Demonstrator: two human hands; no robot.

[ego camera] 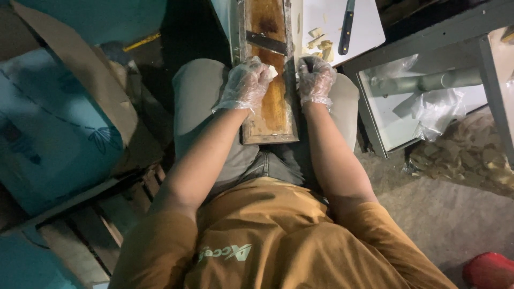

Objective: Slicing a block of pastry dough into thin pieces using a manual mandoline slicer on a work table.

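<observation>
A long wooden slicer board (270,101) with a slanted metal blade (266,42) is propped on the lap of a seated person, running toward 12 o'clock. The left hand (246,83), in a thin clear glove, is curled over a small pale piece (273,71) that is pressed on the board just below the blade. The right hand (316,77), gloved too, is clenched around the board's edge at 3 o'clock. At 1 o'clock a white cutting board (364,29) is seen, with pale cut chunks (320,45) and a dark-handled knife (347,27) on it.
</observation>
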